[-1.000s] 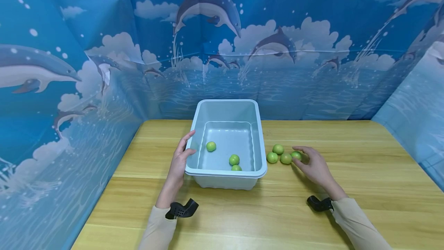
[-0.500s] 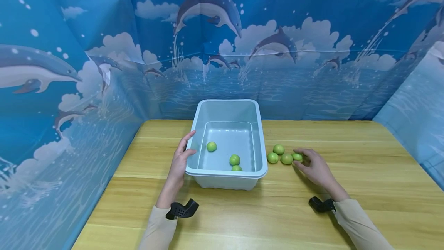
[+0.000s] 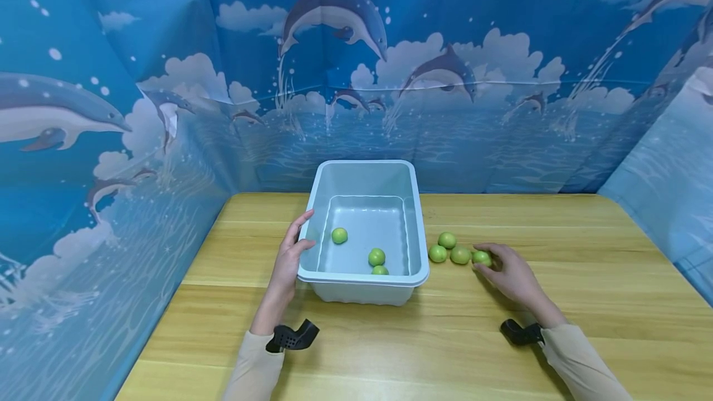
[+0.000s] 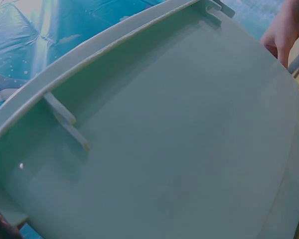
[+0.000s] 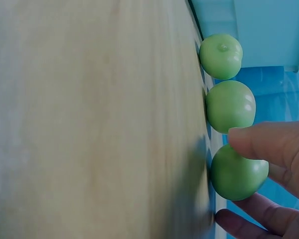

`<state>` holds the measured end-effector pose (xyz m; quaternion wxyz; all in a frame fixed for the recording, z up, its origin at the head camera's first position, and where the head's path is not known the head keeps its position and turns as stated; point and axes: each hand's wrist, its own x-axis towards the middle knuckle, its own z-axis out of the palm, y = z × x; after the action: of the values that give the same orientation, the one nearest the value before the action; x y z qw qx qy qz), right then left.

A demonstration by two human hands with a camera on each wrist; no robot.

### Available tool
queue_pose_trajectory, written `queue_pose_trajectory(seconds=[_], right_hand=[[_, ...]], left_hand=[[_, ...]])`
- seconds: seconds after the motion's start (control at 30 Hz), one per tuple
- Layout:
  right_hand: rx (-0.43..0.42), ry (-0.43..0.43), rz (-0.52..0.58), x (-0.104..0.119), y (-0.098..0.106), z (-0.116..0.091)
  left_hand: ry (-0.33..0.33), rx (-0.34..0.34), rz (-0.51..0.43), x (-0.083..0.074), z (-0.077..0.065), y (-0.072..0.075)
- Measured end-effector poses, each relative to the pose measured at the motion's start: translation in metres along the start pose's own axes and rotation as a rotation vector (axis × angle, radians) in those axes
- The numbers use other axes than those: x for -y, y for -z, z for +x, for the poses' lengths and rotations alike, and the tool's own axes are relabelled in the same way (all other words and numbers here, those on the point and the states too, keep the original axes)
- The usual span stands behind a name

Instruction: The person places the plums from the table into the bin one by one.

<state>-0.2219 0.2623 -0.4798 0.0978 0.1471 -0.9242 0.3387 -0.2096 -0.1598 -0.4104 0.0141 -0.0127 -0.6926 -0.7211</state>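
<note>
In the head view, my left hand (image 3: 286, 262) grips the left rim of a pale blue plastic bin (image 3: 362, 278), its thumb over the edge. The bin's outer wall (image 4: 179, 134) fills most of the left wrist view. My right hand (image 3: 512, 274) pinches a small round green fruit (image 3: 481, 258) between thumb and fingers, low at the tabletop. In the right wrist view the thumb lies across this held fruit (image 5: 236, 174), with fingertips on its other side. Several more such fruits, including one olive-green fruit (image 3: 460, 255), lie just left of it, beside the bin.
Three green fruits (image 3: 376, 257) lie inside the bin, two of them close together. The wooden table (image 3: 423, 351) runs to a dolphin-print backdrop (image 3: 473, 135) behind and at the sides. A black wrist camera (image 3: 293, 334) sits on each wrist.
My right hand has shifted slightly right and nearer, and the pinched fruit has moved with it, leaving a small gap from the olive-green one. The left hand and bin have stayed put.
</note>
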Motion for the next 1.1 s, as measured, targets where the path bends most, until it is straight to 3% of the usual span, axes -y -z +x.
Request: queue_pose_trajectory(seconds=[0.43, 1.1], right_hand=[[-0.021, 0.036, -0.01, -0.0008, -0.0009, -0.0037], [-0.023, -0.015, -0.016, 0.002, 0.0025, -0.008]], left_hand=[[0.002, -0.001, 0.006, -0.0003, -0.0004, -0.0004], [0.001, -0.008, 0.012, -0.0009, -0.0002, -0.0002]])
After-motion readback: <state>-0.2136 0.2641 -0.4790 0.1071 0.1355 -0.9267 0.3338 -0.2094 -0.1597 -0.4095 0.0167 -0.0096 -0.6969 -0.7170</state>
